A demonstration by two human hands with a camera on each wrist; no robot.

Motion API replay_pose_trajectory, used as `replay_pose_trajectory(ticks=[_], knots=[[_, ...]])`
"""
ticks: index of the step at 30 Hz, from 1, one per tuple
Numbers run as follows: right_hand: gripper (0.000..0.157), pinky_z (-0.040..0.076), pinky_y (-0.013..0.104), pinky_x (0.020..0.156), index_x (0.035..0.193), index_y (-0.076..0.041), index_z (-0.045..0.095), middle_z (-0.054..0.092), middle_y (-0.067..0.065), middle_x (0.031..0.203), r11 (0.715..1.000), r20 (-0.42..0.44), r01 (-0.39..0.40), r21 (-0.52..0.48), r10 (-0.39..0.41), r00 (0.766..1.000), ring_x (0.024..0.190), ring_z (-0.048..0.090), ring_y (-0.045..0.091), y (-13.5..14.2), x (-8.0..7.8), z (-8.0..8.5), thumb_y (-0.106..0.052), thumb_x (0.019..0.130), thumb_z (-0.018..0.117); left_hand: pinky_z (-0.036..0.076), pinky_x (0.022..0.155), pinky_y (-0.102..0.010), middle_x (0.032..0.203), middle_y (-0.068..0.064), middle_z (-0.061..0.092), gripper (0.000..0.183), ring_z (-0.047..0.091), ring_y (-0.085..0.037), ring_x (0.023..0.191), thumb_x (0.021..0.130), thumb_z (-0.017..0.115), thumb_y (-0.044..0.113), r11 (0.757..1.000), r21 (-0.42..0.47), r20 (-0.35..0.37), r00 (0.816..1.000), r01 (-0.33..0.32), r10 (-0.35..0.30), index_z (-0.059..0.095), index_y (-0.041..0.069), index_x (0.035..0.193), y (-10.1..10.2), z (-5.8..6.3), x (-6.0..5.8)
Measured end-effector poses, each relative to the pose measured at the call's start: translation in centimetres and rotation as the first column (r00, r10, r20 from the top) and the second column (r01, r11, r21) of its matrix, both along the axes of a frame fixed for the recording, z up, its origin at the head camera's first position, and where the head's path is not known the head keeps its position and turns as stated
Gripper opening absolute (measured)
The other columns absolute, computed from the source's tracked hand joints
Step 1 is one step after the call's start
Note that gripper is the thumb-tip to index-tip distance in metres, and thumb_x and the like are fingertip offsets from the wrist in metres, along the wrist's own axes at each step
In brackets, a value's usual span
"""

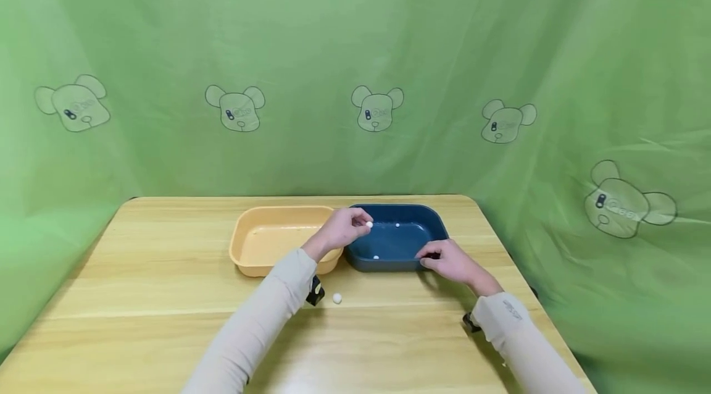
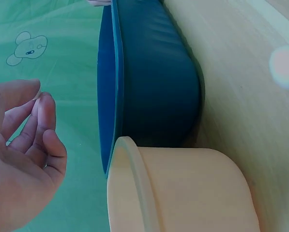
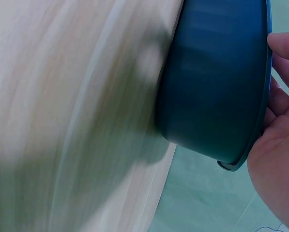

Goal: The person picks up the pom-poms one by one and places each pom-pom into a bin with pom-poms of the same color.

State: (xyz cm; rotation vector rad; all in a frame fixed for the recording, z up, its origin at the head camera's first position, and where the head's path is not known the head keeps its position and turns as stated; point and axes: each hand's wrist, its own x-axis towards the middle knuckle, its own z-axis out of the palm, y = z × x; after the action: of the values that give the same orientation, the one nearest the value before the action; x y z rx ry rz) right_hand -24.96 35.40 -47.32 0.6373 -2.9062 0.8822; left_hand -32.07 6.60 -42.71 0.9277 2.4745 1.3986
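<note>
My left hand (image 1: 345, 228) is over the near left part of a dark blue basin (image 1: 400, 265), thumb and fingertips pinching a small white ball (image 1: 369, 225). In the left wrist view the fingers of the left hand (image 2: 30, 140) hide most of that ball. My right hand (image 1: 452, 261) grips the basin's near rim by its right corner. Thumb and fingers meet around this rim in the right wrist view, where the right hand (image 3: 280, 121) is partly cut off. Inside the basin lie two more small white balls, one toward the back (image 1: 397, 225) and another ball (image 1: 376, 257) by the front wall.
A yellow-orange basin (image 1: 244, 264) stands directly left of the blue one, partly behind my left forearm. On the wooden table (image 1: 166, 320), in front of the basins, lies a loose white ball (image 1: 337, 298). Green curtains (image 1: 311, 159) with bear prints surround the table's back and sides.
</note>
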Motion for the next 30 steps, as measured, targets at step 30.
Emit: replay_pose_trajectory(ticks=[30], knots=[[0.013, 0.052, 0.033, 0.075, 0.092, -0.012, 0.074, 0.068, -0.004, 0.090, 1.000, -0.009, -0.004, -0.008, 0.004, 1.000, 0.086, 0.062, 0.016, -0.3, 0.3, 0.1, -0.006, 0.085, 0.065, 0.046, 0.065, -0.019, 0.083, -0.002, 0.064, 0.014, 0.056, -0.011, 0.074, 0.083, 0.069, 0.004, 0.994, -0.111, 0.046, 0.999, 0.021, -0.016, 0.068, 0.003, 0.097, 2.9, -1.7, -1.6]])
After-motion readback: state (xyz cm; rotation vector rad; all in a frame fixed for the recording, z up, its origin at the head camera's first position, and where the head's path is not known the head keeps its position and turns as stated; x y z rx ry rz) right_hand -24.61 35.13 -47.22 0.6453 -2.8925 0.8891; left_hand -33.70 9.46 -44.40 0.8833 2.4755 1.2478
